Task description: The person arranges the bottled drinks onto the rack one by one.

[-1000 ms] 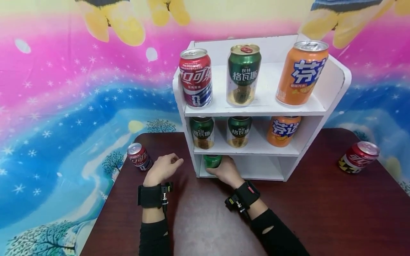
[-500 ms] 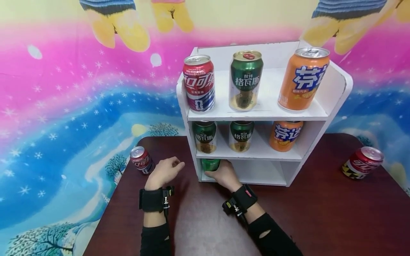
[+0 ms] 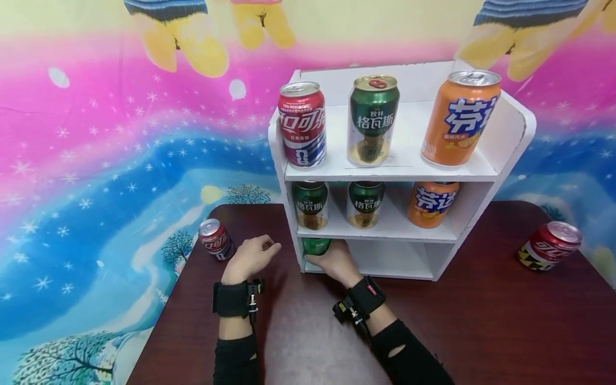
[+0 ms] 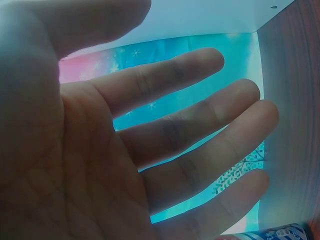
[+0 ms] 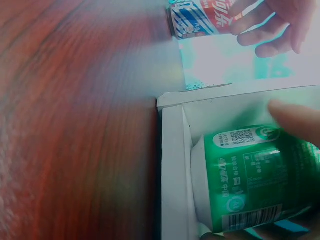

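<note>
In the head view my right hand reaches into the bottom level of the white shelf and grips a green drink can. The can stands at the left end, close to the side wall; its upper part is hidden by the shelf above. The right wrist view shows the green can with its barcode side visible, a thumb on one side and fingers partly hidden below. My left hand is held above the table left of the shelf, fingers spread and holding nothing in the left wrist view.
A red cola can stands near my left hand, another red cola can far right. The top level bears a cola can, a green-gold can and an orange can. Green-gold cans and an orange can occupy the middle.
The green can and my right hand have shifted slightly left, closer to the shelf's side wall. My left hand has barely moved; the head view has shifted a little.
</note>
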{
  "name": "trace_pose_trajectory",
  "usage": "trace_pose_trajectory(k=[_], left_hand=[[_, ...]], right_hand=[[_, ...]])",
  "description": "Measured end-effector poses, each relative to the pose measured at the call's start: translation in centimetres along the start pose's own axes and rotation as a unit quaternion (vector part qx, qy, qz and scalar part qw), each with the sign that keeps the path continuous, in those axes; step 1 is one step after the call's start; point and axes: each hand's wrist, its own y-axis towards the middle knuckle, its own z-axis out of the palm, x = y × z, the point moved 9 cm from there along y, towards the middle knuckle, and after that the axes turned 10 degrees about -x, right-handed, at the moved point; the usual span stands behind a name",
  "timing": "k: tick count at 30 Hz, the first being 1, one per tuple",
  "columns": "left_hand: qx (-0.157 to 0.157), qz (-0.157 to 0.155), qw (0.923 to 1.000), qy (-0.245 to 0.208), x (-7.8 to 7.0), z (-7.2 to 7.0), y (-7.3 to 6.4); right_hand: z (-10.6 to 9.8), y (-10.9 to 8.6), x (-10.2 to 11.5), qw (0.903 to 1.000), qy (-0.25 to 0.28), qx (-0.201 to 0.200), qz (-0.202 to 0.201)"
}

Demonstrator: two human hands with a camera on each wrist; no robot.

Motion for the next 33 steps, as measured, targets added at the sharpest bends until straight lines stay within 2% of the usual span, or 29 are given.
trace_pose_trajectory(k=[3, 10, 16, 27, 30, 33], left_hand=[[0.0, 0.0, 1.0, 0.002, -0.13, -0.02, 0.07], [-0.006, -0.003, 0.9999, 0.007, 0.06, -0.22, 0.1], [-0.004, -0.003, 1.0, 0.005, 0.1, -0.26, 0.02], [-0.006, -0.001, 1.0, 0.004, -0.02, -0.42, -0.11], [-0.005, -0.005, 1.0, 0.002, -0.09, -0.33, -0.21], [-0.005, -0.005, 1.0, 0.003, -0.15, -0.21, -0.28]], right_hand=[[-0.09, 0.12, 0.51, 0.9995, 0.024, -0.008, -0.021], [-0.28, 0.17, 0.65, 0.9995, 0.015, -0.009, -0.027], [-0.17, 0.2, 0.12, 0.9998, -0.009, 0.014, -0.01], [-0.14, 0.1, 0.12, 0.9976, 0.009, 0.068, -0.003], [-0.13, -0.12, 0.29, 0.9979, -0.002, 0.064, -0.007], [-0.22, -0.33, 0.56, 0.999, -0.004, 0.043, -0.015]])
